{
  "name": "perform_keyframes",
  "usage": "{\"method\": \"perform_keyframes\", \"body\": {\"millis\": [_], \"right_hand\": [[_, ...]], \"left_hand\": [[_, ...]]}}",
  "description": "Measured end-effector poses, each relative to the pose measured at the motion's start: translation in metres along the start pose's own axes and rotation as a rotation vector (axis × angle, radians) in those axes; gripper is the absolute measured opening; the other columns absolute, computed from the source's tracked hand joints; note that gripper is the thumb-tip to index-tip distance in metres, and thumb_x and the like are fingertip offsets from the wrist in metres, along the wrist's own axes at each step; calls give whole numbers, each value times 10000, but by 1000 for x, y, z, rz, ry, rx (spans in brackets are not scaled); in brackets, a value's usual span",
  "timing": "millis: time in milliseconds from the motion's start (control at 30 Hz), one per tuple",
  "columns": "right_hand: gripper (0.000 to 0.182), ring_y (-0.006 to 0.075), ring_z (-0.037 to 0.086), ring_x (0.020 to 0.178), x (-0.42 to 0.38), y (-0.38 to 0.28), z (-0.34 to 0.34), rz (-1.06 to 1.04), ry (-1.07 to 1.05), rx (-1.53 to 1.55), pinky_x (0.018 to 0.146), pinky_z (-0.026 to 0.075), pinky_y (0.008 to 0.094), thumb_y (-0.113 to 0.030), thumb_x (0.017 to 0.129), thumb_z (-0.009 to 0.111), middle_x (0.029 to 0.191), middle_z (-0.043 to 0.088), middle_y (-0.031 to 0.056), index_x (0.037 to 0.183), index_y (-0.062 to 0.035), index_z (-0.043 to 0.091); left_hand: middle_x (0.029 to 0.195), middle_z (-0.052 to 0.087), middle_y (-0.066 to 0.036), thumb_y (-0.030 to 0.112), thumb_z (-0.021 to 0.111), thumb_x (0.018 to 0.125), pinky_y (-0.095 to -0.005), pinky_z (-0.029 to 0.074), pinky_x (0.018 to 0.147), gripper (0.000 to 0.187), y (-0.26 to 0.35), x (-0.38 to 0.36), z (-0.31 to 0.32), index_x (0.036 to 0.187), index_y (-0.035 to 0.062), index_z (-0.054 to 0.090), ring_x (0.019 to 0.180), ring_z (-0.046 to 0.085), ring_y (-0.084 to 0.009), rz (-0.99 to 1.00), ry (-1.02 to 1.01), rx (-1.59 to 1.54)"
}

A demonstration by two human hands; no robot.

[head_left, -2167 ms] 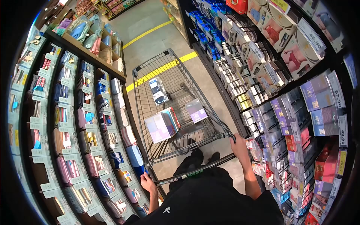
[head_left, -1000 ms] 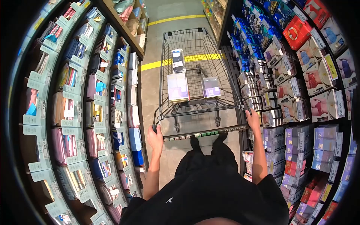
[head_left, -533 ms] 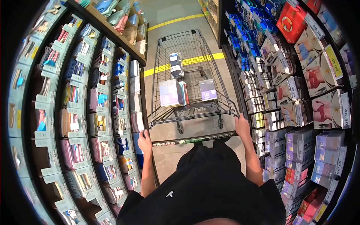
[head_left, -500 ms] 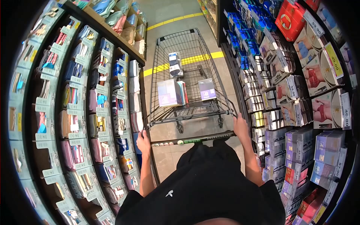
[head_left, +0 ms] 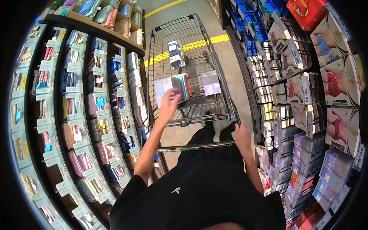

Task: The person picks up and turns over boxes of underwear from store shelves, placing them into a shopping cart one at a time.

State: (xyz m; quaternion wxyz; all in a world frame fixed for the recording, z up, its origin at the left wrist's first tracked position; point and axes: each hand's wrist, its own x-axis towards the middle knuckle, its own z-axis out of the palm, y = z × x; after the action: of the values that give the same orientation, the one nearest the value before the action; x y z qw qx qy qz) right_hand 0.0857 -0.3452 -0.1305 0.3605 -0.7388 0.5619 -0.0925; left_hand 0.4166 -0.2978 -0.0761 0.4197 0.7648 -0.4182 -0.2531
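A wire shopping cart (head_left: 224, 92) stands in front of me, its handle bar (head_left: 214, 145) across my waist. My right hand (head_left: 242, 135) is wrapped round the right end of the handle. Over the cart, my left hand (head_left: 170, 100) reaches forward with fingers apart, overlapping the stack of flat boxes (head_left: 163, 85); the fingers are slightly blurred and hold nothing visible. Thin red and blue packs (head_left: 186, 86) stand against that stack. Right of them lies a grey and purple box (head_left: 211, 82), and farther forward a clear pack of dark and white socks (head_left: 175, 53).
A shelf of packed textiles (head_left: 71, 105) lines the aisle on my left, with bins of folded cloth (head_left: 111, 17) beyond it. Close on the right, racks of boxed underwear (head_left: 333, 82) and purple boxes (head_left: 304, 147) stick out. Yellow floor stripes (head_left: 219, 38) cross the aisle ahead.
My left hand has let go of the handle and moved forward over the boxes. My right hand stays on the handle. The cart has turned slightly in view and a foot has come forward.
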Motion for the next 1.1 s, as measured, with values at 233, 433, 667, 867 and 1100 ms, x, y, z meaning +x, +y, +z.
{"method": "perform_keyframes", "body": {"millis": [233,433,667,867,1100], "right_hand": [[176,502,565,806,4,-9,-3,116,-52,67,670,422,542,-152,943,514,828,589,301,966,23,520],[129,378,616,635,13,-29,1,93,21,-26,578,454,450,-120,928,539,703,608,199,951,8,538],[154,293,657,638,22,-34,2,300,-77,-28,596,506,382,-107,935,525,720,642,170,1010,24,551],[184,250,662,693,23,-31,3,468,-182,-11,619,517,362,-78,950,486,824,649,170,1071,53,529],[166,293,658,668,21,-22,3,455,-125,29,611,507,387,-54,931,503,791,644,186,1052,56,534]], "left_hand": [[1058,654,-202,392,538,928,-387,469,871,444,-199,207,127,1112,-5,616,998,619,-305,-341,-359,6],[1165,607,-269,410,418,952,-448,405,992,502,-284,231,209,1124,-5,644,1151,542,-416,-520,-136,21],[1192,593,-276,244,449,859,-480,413,966,425,-377,286,269,1122,-35,631,1117,561,-416,-389,-575,141],[1135,647,-200,292,412,917,-446,433,917,430,-403,281,297,1088,-25,646,1029,600,-321,-647,-876,27],[1175,632,-178,294,396,929,-439,429,933,438,-412,293,309,1126,-16,634,1050,595,-302,-731,-1030,-17]]}}
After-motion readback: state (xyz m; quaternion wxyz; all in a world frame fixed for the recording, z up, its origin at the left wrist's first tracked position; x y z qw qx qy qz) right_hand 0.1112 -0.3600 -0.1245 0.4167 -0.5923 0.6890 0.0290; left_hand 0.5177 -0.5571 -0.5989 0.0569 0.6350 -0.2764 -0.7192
